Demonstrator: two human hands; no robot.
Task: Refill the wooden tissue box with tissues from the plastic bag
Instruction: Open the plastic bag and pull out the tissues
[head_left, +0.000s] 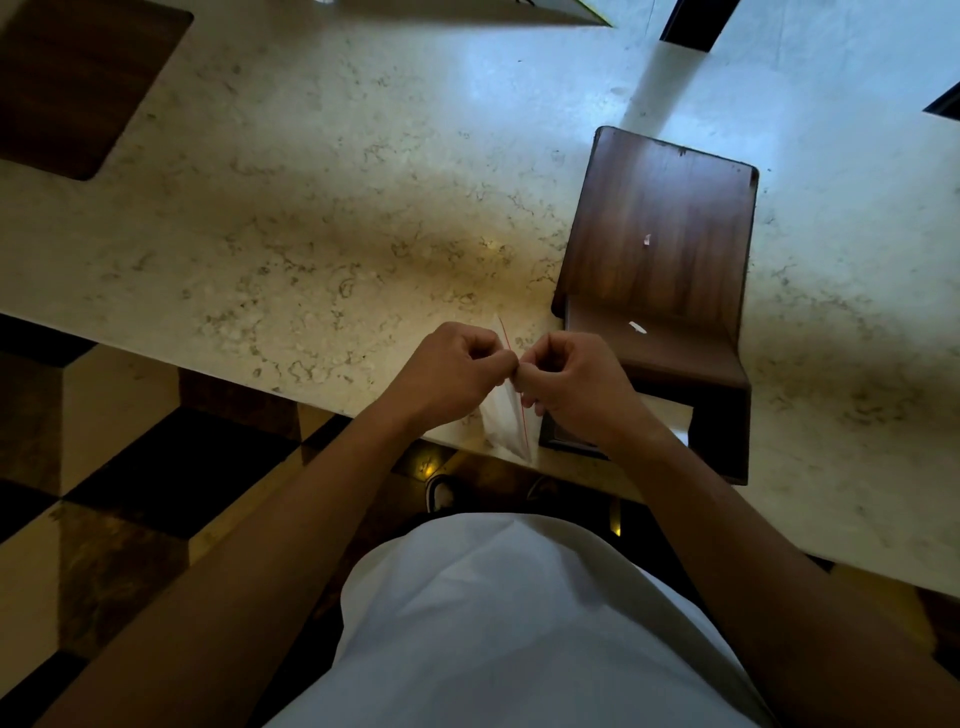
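A clear plastic bag (503, 415) with a red seal line stands on edge near the counter's front edge, white tissues showing inside. My left hand (447, 371) and my right hand (574, 384) both pinch its top edge, knuckles nearly touching. Just right of the bag lies the dark wooden tissue box (660, 234), long side running away from me; its near end (722, 415) is open toward me, partly hidden behind my right wrist. Two small white scraps lie on the wood.
The marble counter (311, 234) stretches left and far of my hands. A dark wooden inset (72, 83) sits at the far left corner. The counter's front edge runs diagonally below my hands, with checkered floor and my shoes beneath.
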